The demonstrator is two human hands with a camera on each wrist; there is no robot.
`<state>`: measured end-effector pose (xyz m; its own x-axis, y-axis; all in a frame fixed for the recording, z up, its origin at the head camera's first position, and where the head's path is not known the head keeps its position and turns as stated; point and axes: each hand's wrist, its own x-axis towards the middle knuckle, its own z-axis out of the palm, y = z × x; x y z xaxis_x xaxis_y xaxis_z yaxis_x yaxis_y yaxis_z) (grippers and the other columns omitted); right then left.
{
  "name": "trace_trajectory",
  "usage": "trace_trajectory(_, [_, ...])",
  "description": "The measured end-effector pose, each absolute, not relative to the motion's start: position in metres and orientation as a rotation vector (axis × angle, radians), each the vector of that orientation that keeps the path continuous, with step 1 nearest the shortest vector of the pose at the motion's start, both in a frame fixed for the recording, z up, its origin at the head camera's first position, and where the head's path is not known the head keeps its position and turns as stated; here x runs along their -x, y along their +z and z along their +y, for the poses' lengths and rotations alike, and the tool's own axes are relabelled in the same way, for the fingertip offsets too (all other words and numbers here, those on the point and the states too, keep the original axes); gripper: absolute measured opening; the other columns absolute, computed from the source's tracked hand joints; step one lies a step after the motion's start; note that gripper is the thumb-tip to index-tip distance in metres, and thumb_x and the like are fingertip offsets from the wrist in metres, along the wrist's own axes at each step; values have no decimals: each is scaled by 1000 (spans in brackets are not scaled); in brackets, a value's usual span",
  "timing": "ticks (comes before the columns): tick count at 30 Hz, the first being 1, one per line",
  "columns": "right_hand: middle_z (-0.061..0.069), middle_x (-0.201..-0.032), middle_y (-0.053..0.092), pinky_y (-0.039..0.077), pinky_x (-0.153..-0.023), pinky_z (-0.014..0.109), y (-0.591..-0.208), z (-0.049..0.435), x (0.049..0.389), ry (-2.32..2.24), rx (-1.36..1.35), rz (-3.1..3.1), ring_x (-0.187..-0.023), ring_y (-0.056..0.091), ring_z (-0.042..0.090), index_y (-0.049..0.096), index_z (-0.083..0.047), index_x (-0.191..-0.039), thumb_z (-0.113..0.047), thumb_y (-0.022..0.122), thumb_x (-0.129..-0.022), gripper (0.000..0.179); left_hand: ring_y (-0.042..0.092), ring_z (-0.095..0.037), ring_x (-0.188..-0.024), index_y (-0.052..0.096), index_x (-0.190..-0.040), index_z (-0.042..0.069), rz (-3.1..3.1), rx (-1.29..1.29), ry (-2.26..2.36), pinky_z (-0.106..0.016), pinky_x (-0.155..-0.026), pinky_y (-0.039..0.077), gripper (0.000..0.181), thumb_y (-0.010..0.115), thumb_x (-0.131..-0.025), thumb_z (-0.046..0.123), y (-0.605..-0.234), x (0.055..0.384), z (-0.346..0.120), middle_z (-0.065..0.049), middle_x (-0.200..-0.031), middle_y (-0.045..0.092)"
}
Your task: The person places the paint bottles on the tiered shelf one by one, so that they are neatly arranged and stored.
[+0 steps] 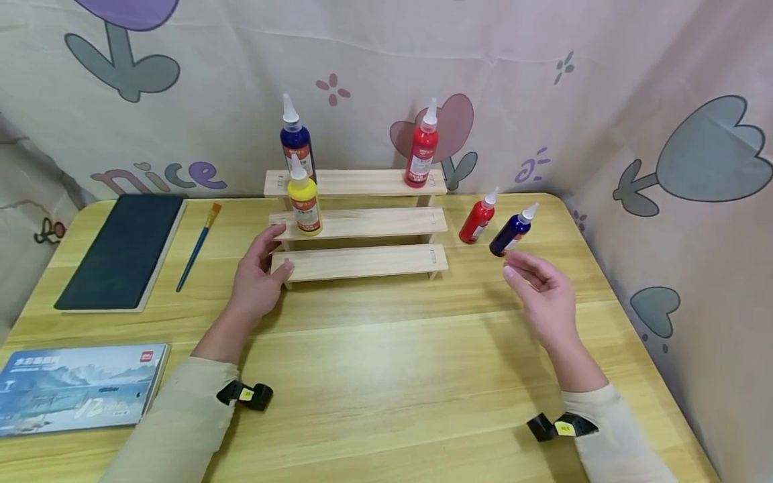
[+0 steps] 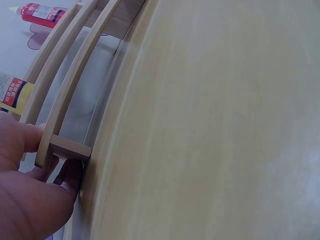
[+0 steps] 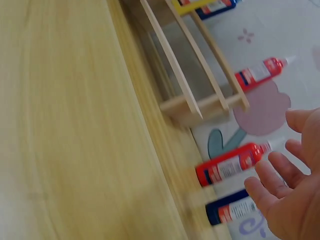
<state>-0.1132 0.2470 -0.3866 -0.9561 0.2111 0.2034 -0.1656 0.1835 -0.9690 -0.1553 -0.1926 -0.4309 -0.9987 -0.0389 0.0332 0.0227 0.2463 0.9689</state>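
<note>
A three-step wooden rack (image 1: 362, 263) stands at the back of the table. My left hand (image 1: 258, 275) grips its left end, thumb on the lowest board and fingers round the side; in the left wrist view the rack's end (image 2: 70, 146) lies between them. A yellow paint bottle (image 1: 304, 204) stands on the middle step, a dark blue bottle (image 1: 296, 139) and a red bottle (image 1: 421, 153) on the top step. My right hand (image 1: 546, 292) is raised with loosely bent fingers beside a small blue bottle (image 1: 510, 233). Next to that bottle stands a small red bottle (image 1: 477, 220).
A dark notebook (image 1: 121, 251) and a blue-handled paintbrush (image 1: 196, 255) lie on the left of the table (image 1: 386, 376). Nearer is a pad with a lake picture on its cover (image 1: 78, 389). A patterned curtain (image 1: 374, 60) hangs close behind the rack.
</note>
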Motion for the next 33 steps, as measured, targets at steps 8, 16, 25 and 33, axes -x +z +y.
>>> trace_trajectory(8, [7,-107,72,53,-82,19,-383,271,126,1803,155,-2078,-95,68,14,71,6,-115,-2,76,-88,29,33,-25,-141,42,-152,23,-2429,-9,-1896,-43,-117,21,65,55,-97,-8,-431,157,-192,0,-156,36])
trace_trajectory(16, [8,-103,72,54,-79,20,-381,288,148,1850,162,-1964,-90,69,15,69,10,-114,1,77,-85,32,34,-24,-140,42,-152,23,-2428,-2,-1888,-41,-117,22,65,55,-97,-9,-433,158,-193,0,-156,36])
trace_trajectory(25, [10,-111,69,52,-83,17,-377,297,172,1767,187,-2094,-97,66,14,69,7,-119,-7,79,-86,37,34,-25,-141,40,-153,25,-2430,-8,-1901,-43,-117,21,65,54,-98,-7,-433,156,-193,0,-157,34])
trace_trajectory(33, [5,-116,68,50,-87,17,-379,303,192,1776,135,-2222,-103,65,12,68,-2,-127,-10,77,-89,40,33,-26,-142,40,-153,22,-2416,-7,-1928,-44,-118,19,66,56,-97,-9,-432,156,-193,-2,-158,34])
